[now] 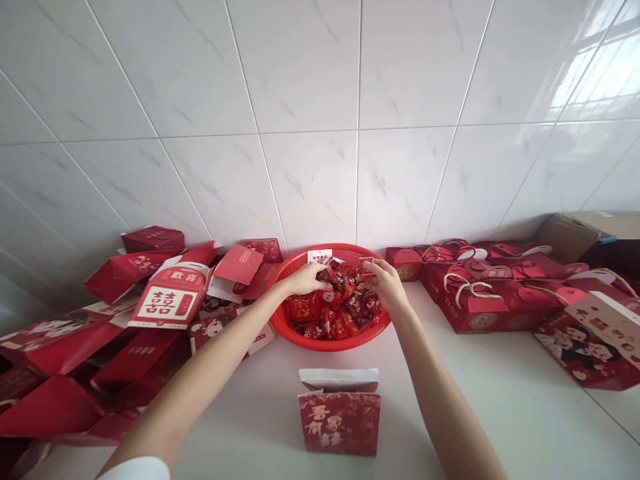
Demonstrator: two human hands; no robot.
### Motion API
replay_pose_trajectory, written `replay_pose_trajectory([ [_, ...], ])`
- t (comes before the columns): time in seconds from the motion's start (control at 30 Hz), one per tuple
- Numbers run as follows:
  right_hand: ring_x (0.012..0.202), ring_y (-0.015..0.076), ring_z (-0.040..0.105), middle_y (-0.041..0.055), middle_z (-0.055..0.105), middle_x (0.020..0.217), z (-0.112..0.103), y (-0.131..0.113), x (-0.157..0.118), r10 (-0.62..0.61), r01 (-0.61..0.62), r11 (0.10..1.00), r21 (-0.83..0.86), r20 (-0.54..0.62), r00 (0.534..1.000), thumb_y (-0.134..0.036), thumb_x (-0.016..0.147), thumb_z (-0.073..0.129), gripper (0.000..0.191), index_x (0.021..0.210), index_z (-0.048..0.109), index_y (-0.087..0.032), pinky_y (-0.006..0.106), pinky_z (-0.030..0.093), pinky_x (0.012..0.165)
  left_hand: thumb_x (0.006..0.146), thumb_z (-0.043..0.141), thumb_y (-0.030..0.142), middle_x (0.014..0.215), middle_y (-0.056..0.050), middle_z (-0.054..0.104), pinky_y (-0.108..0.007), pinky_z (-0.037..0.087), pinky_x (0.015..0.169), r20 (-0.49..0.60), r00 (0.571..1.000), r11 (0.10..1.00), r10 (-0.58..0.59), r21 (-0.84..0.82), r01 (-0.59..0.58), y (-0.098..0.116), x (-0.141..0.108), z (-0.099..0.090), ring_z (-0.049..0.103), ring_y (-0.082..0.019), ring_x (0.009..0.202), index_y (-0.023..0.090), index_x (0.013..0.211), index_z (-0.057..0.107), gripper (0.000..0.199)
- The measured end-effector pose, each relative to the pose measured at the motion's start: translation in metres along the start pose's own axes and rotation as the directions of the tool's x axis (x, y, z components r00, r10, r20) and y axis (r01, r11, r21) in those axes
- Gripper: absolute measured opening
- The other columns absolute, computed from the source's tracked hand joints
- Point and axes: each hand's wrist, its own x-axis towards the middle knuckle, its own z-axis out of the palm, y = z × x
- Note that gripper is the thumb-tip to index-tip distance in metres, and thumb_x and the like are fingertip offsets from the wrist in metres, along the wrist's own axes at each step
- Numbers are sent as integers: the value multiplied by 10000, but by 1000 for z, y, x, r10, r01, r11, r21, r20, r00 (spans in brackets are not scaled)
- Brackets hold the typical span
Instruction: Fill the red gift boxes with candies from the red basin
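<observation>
A red plastic basket [333, 345] full of red-wrapped candies [345, 323] stands against the wall. Over its left side, my left hand [306, 279] closes its fingers on a dark red wrapped candy [330, 275]. My right hand [387, 285] reaches in over the right rim, its fingers pinched on a small wrapped candy [367, 265]; the fingertips are partly hidden. In front of the basket, a red paper gift box [340, 423] with white lettering stands upright, its top flaps raised.
Red gift boxes [165, 300] lie in a loose pile on the left. Rope-handled red boxes [480, 293] stand in rows on the right, beside a box with printed figures [590, 347]. A brown cardboard carton [570, 233] sits at the far right. White tiles [310, 180] cover the wall behind.
</observation>
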Motion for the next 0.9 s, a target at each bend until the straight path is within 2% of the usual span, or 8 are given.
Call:
replay_pose_trajectory([
  [0.13, 620, 174, 678, 3, 698, 778, 0, 0, 0, 15, -14, 1000, -21, 17, 1000, -352, 637, 802, 235, 762, 660, -212, 296, 571, 588, 719, 787, 350, 1111, -74, 774, -354, 509, 977, -130, 991, 986, -18, -166, -4, 3, 1, 7, 691, -269, 1079, 173, 995, 723, 335],
  [0.27, 801, 184, 697, 22, 711, 892, 0, -2, -4, 12, -2, 996, -87, 116, 993, -380, 665, 813, 250, 804, 712, -198, 302, 606, 718, 686, 819, 428, 947, -68, 773, -380, 553, 879, -268, 962, 969, -55, -248, -14, 10, 4, 13, 710, -271, 939, 162, 921, 708, 372],
  [0.33, 796, 169, 687, 20, 703, 897, -1, -2, -5, 41, -26, 995, -95, 169, 985, -372, 660, 839, 279, 828, 708, -192, 305, 617, 732, 682, 817, 447, 905, -61, 759, -381, 560, 828, -327, 942, 961, -78, -275, -17, 13, 7, 17, 706, -263, 879, 163, 902, 691, 381],
  [0.4, 717, 146, 666, 11, 690, 854, -1, -2, -6, 82, -65, 994, -86, 213, 974, -350, 651, 864, 303, 831, 679, -191, 307, 627, 688, 684, 816, 407, 978, -64, 752, -370, 552, 840, -374, 923, 955, -87, -296, -31, 15, 10, 20, 701, -254, 911, 170, 975, 681, 399],
  [0.53, 595, 120, 614, -17, 652, 758, -2, -1, -5, 135, -127, 991, -48, 279, 951, -294, 630, 893, 350, 834, 625, -203, 324, 643, 603, 671, 832, 284, 1316, -123, 662, -364, 498, 991, -453, 875, 940, -169, -342, 4, 21, 15, 29, 624, -270, 1197, 193, 1219, 629, 592],
  [0.67, 646, 131, 633, -8, 674, 788, -3, -2, -6, 157, -148, 988, -52, 351, 923, -262, 586, 902, 370, 832, 636, -191, 337, 652, 613, 711, 815, 279, 1392, -136, 627, -391, 476, 1038, -388, 899, 904, -203, -426, 20, 27, 16, 34, 547, -291, 1316, 200, 1179, 665, 497],
  [0.77, 724, 165, 667, 4, 698, 794, -3, -3, -7, 140, -131, 990, -50, 338, 931, -237, 543, 899, 384, 816, 632, -187, 312, 627, 601, 726, 803, 305, 1265, -115, 702, -401, 466, 1056, -317, 932, 881, -173, -473, 3, 29, 14, 30, 607, -279, 1233, 181, 1031, 722, 339],
  [0.9, 689, 146, 645, -5, 693, 754, -5, -2, -3, 101, -101, 995, -15, 280, 955, -222, 532, 865, 331, 757, 625, -181, 259, 554, 576, 738, 778, 299, 1095, -97, 747, -415, 514, 982, -237, 954, 841, -186, -541, 30, 27, 6, 18, 680, -250, 1050, 155, 960, 734, 267],
])
